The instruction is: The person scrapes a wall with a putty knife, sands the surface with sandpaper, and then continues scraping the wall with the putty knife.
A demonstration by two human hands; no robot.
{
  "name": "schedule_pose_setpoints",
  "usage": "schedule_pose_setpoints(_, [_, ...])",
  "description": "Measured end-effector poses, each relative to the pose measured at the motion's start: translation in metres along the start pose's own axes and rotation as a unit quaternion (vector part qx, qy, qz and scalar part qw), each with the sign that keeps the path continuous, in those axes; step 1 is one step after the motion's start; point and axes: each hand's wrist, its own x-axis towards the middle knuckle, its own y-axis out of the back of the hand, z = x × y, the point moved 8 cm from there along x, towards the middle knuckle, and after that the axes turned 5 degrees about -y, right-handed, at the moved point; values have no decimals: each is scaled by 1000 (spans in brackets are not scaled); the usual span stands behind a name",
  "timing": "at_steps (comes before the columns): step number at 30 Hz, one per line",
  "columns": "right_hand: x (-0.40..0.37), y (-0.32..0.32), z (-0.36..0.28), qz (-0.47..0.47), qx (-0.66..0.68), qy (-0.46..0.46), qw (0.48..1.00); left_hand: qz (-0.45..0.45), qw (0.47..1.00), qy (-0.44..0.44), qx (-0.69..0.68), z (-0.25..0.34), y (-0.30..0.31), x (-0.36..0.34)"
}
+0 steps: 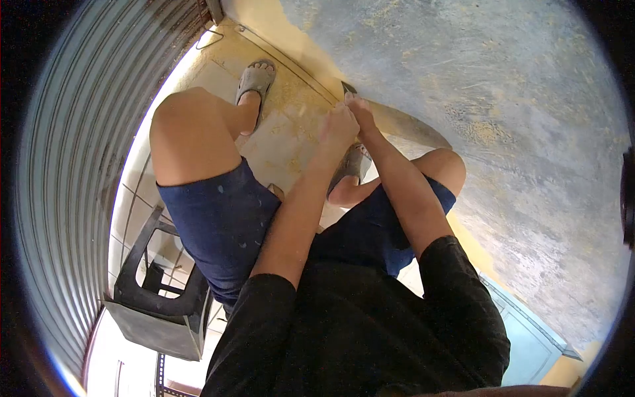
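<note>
My left hand and my right hand are close together in front of me, low beside the wall. Both have their fingers curled closed. A small dark, flat-edged piece shows just beyond the fingertips, against the foot of the wall. Whatever the hands grip is mostly hidden by the fingers, so I cannot make out its kind. Next to them rises the grey wall, mottled with yellowish patches.
A ribbed metal shutter runs along the left. Behind my left leg is a black stool. Yellowish dust covers the floor around my grey clogs. A light-blue panel sits at lower right.
</note>
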Motion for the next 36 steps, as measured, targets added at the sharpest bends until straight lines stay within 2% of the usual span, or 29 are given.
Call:
schedule_pose_setpoints(2, [3, 3, -3, -19, 15, 29, 999, 39, 975, 147, -163, -12, 21, -5])
schedule_pose_setpoints(3, [4, 5, -3, -15, 14, 33, 999, 45, 975, 145, -162, -10, 27, -5])
schedule_pose_setpoints(5, [-7, -8, 20, -81, 219, -120, 965, 17, 984, 122, -126, 2, 33, -12])
schedule_pose_setpoints(6, [-5, -11, 27, -75, 219, -116, 966, 22, 985, 118, -124, 5, 31, -13])
schedule_pose_setpoints(7, [0, -9, 25, -50, 48, -47, 996, 65, 984, 107, -125, 8, 27, -15])
schedule_pose_setpoints(8, [2, -11, 23, -24, -125, 21, 992, 107, 981, 96, -127, 11, 23, -16])
schedule_pose_setpoints(12, [-20, 31, -2, 14, -68, -4, 998, 141, 978, 70, -140, 10, 12, -20])
schedule_pose_setpoints(13, [-21, 36, -7, 25, -67, 12, 997, 142, 990, -17, -14, 20, 16, -20])
schedule_pose_setpoints(14, [-22, 39, -13, 34, -67, 27, 997, 138, 979, -102, 110, 34, 14, -22])
schedule_pose_setpoints(15, [-21, 37, -14, 31, -66, 25, 997, 135, 980, -102, 109, 38, 19, -22])
schedule_pose_setpoints(16, [-17, 32, -12, 15, -82, 3, 997, 111, 993, 24, -42, 20, 23, -17])
schedule_pose_setpoints(17, [-13, 28, -9, -2, -99, -18, 995, 84, 967, 149, -190, 2, 21, -18])
schedule_pose_setpoints(18, [-8, 24, -7, -5, -98, -18, 995, 82, 966, 152, -191, -4, 15, -15])
schedule_pose_setpoints(20, [-2, 11, -9, -6, -50, 36, 998, 85, 996, 5, -7, 2, 3, -6])
schedule_pose_setpoints(21, [0, -8, 4, -14, -48, 35, 998, 79, 997, 10, -10, 1, 7, -6])
schedule_pose_setpoints(22, [6, -31, 25, -13, 102, 25, 994, 68, 994, 60, -64, -5, 18, -3])
schedule_pose_setpoints(23, [11, -45, 39, -11, 249, 11, 968, 56, 985, 108, -119, -13, 21, -1])
schedule_pose_setpoints(24, [12, -41, 32, -16, 250, 7, 968, 51, 985, 111, -121, -18, 16, 1])
schedule_pose_setpoints(25, [14, -20, 8, 30, 67, 54, 996, 46, 997, 58, -27, -14, 15, 5])
schedule_pose_setpoints(26, [13, -7, -13, 75, -118, 101, 985, 41, 997, 3, 67, -8, 13, 7])
schedule_pose_setpoints(30, [11, -5, -10, 51, -60, 70, 994, 55, 998, 15, 32, -12, 10, 6])
schedule_pose_setpoints(31, [12, -20, 11, 26, 87, 21, 996, 86, 996, 29, -12, -14, 9, 4])
schedule_pose_setpoints(32, [10, -30, 26, -2, 232, -27, 972, 115, 991, 43, -56, -15, 10, 0])
schedule_pose_setpoints(33, [7, -21, 20, 0, 232, -24, 972, 118, 991, 43, -55, -10, 16, -5])
schedule_pose_setpoints(35, [8, -11, 12, -65, -26, -33, 997, 41, 998, 39, -32, 2, 16, -8])
schedule_pose_setpoints(36, [4, -3, 8, -60, -28, -31, 997, 46, 998, 36, -31, 9, 26, -13])
